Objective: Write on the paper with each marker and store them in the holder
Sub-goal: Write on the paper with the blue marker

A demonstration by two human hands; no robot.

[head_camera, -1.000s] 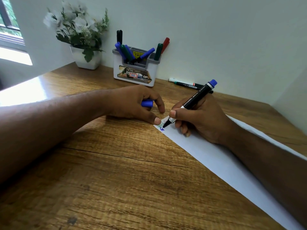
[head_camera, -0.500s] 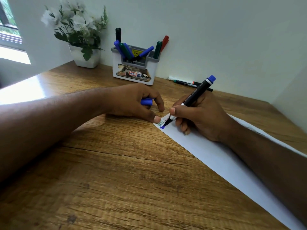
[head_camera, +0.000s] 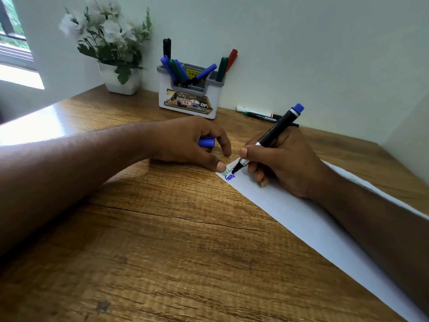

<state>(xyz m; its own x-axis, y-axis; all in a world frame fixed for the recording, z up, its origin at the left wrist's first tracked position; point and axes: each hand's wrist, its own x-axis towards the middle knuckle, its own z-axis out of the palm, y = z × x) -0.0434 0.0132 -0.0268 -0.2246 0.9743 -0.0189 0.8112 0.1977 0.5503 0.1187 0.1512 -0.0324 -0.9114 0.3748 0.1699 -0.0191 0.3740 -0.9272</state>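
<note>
Blue marker writing at the paper's far corner

Our right hand (head_camera: 285,163) has its grip closed round the blue marker (head_camera: 271,135), tip touching the paper (head_camera: 301,217) at blue script just below green script. Just left of that grip, our left hand (head_camera: 185,142) curls round the blue cap (head_camera: 206,142), thumb pressing the paper's corner on the bench (head_camera: 162,252). Beyond both grips stands the marker holder (head_camera: 189,94) with markers inside; two loose markers (head_camera: 257,113) lie behind the right grip.

Home or office desk nook, wooden desk (head_camera: 162,240), marker holder (head_camera: 189,98), potted white flowers (head_camera: 111,43), window (head_camera: 14,43)
</note>
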